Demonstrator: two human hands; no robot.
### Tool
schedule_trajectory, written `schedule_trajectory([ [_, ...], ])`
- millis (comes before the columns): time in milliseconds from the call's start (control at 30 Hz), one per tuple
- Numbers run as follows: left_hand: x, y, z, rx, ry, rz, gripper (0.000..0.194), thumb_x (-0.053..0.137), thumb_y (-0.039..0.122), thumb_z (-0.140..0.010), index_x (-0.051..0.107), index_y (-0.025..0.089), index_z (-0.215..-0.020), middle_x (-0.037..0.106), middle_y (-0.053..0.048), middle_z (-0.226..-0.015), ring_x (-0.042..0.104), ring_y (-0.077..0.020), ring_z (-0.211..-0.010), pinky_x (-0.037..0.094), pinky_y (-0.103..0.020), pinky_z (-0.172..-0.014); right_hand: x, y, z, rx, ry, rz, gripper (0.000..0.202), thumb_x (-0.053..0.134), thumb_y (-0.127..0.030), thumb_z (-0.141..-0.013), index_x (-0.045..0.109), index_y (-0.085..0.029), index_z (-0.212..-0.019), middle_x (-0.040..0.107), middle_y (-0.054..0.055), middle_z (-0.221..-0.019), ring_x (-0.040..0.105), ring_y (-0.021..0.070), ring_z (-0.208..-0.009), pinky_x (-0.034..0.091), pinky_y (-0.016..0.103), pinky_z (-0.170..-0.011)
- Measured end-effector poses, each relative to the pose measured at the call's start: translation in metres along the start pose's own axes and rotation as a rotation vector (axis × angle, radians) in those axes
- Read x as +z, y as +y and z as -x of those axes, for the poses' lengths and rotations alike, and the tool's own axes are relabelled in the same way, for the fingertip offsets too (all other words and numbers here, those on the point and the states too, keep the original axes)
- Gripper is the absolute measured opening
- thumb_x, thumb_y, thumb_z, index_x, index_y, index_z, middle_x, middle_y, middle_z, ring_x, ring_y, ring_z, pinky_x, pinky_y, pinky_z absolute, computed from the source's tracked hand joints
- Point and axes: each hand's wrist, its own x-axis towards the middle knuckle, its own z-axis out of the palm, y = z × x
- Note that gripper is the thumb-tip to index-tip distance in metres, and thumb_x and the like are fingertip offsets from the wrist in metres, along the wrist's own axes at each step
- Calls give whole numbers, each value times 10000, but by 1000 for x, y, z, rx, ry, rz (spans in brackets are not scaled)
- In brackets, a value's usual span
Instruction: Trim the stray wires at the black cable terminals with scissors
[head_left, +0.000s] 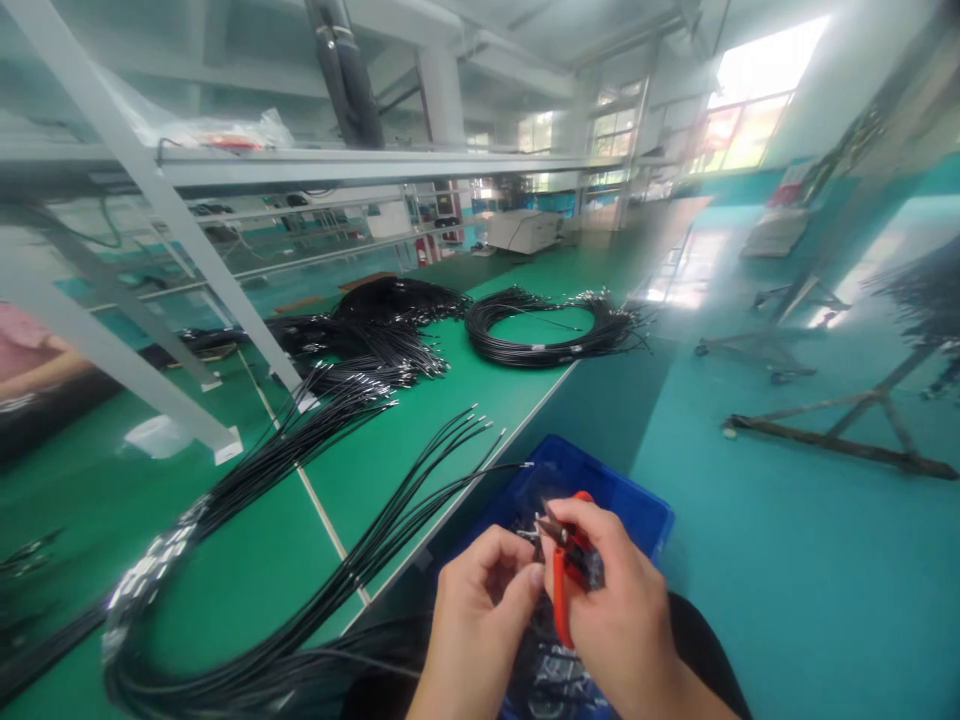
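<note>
Low over a blue bin [645, 510], both my hands work close together. My right hand [626, 605] is closed around red-handled snips [561, 595], whose dark blades point toward my left fingers. My left hand [476, 610] pinches what looks like a silver-tipped cable end [528, 535], partly hidden by the fingers. Left of it, a fanned bunch of black cables [397, 510] with pale metal tips lies over the edge of the green table [360, 490]. More cables curve across my lap, and dark pieces in clear plastic show beneath my hands.
Farther back lie a coiled cable bundle [517, 350] and heaped cables [397, 300]. White shelf posts [187, 240] rise at the left, near another person's arm [45, 375]. On the right, a wheeled metal stand [847, 435] is on the teal floor [810, 580].
</note>
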Motion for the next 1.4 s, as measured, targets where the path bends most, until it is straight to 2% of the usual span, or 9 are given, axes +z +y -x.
schedule_trajectory([
  [100,-1,-2,2,23,31,44,151,625,270,-764,595,138,-696,557,3,-628,483,-104,-556,392,-183,-511,1,7,2,-150,6,81,318,531,-64,-763,527,-220,-1040,641,27,-810,634,179,-732,530,254,-656],
  [200,-6,-2,0,39,70,83,179,634,293,-768,593,138,-687,527,29,-580,440,-73,-488,365,-157,-463,0,11,8,-134,11,126,302,518,-69,-775,530,-219,-1037,643,31,-805,638,182,-713,527,251,-629],
  [333,-13,-2,-5,49,110,107,148,649,274,-760,612,139,-711,553,32,-598,469,-65,-486,394,-152,-478,-6,4,21,203,-54,-40,284,552,-130,-755,555,-249,-1014,667,28,-861,648,186,-720,521,258,-633],
  [500,-13,-4,-9,90,192,110,93,641,242,-764,644,153,-792,616,13,-664,525,-88,-539,449,-181,-535,-12,-13,27,788,-418,-630,215,646,-194,-665,592,-196,-873,614,-10,-638,592,143,-578,453,217,-517],
  [633,-10,-4,-7,130,221,28,82,627,234,-776,659,164,-803,640,0,-709,563,-111,-583,475,-197,-564,-10,-18,14,1069,-560,-730,233,675,-240,-662,559,-153,-844,593,-21,-565,442,54,-378,304,162,-366],
  [800,-6,-3,-4,202,175,-114,82,600,223,-796,664,175,-779,636,-6,-695,591,-140,-644,478,-208,-600,-8,-18,1,1086,-607,-765,304,658,-340,-691,518,-139,-871,642,23,-622,427,34,-321,300,151,-328],
  [1100,-4,-4,-5,197,166,-199,96,576,209,-800,659,177,-765,631,-7,-679,589,-145,-613,470,-208,-573,-8,-13,5,1070,-575,-720,273,659,-296,-697,498,-146,-859,635,10,-633,408,20,-295,262,133,-282],
  [1267,-4,-5,-5,198,164,-248,107,563,213,-809,657,179,-771,639,-7,-690,591,-150,-637,462,-213,-593,-10,-13,4,1101,-664,-723,294,644,-362,-725,482,-154,-855,572,-41,-505,388,25,-277,238,124,-276],
  [1400,-6,-9,-7,173,188,-223,102,568,239,-806,646,174,-794,640,-6,-697,581,-149,-615,470,-222,-578,-14,-9,9,1076,-596,-788,350,679,-401,-699,492,-154,-860,572,-38,-526,373,20,-303,257,131,-314],
])
